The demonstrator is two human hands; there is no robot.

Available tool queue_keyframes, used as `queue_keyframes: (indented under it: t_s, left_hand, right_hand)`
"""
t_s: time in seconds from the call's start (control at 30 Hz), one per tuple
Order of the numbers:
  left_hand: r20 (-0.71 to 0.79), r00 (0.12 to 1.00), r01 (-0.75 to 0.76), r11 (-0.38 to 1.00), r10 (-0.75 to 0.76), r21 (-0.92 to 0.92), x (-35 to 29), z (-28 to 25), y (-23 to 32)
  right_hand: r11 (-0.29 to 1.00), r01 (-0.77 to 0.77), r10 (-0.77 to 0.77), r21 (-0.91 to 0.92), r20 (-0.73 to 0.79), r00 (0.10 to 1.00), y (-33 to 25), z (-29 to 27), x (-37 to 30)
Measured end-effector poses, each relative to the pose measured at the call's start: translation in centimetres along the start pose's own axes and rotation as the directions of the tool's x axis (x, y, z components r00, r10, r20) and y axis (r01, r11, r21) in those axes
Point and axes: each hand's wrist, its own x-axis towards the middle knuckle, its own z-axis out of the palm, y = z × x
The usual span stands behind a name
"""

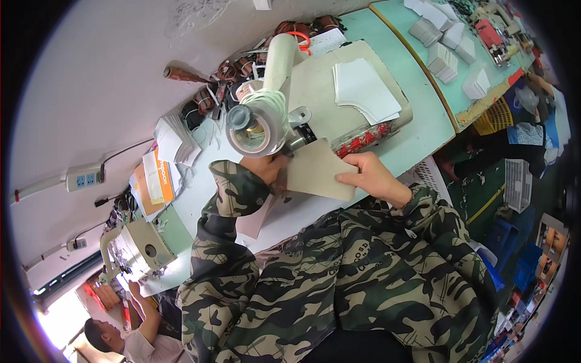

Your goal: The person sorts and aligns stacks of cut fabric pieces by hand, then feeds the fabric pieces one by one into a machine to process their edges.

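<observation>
My right hand (376,179) pinches the right edge of a flat beige panel (321,169), thumb on top. The panel is tilted in front of a cream sewing machine (281,72), close to its metal parts. My left hand (265,168) is at the panel's left side, below the machine's round head. Its fingers are partly hidden and blurred, so its grip is unclear. A stack of white cut pieces (366,91) lies on the machine's beige bed, right of the upright arm.
White stacked pieces (177,140) and an orange-and-white packet (158,175) lie at left. Red-handled scissors (301,41) and dark bundles (227,71) lie along the wall. More white stacks (443,62) stand far right. Another person (145,330) works at a machine (140,247) lower left.
</observation>
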Motion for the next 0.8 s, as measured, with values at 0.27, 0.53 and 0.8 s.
queue_keyframes:
  t_s: [0.27, 0.53, 0.8]
  left_hand:
    - [-0.243, 0.94, 0.334, 0.784, -0.238, 0.524, -6.1, -0.2, -6.9]
    - [-0.121, 0.992, 0.074, 0.886, -0.02, 0.457, -11.1, 3.1, -10.5]
    - [-0.31, 0.902, -0.112, 0.857, 0.299, 0.502, -10.1, 3.8, -11.8]
  right_hand:
    - [0.522, 0.303, -0.832, -0.797, -0.398, 0.387, -6.1, -7.0, -0.5]
    - [0.559, 0.421, -0.654, -0.715, -0.068, 0.753, -2.5, 0.3, 0.4]
    - [0.711, 0.473, -0.589, -0.521, -0.074, 0.805, -2.0, 0.7, 0.9]
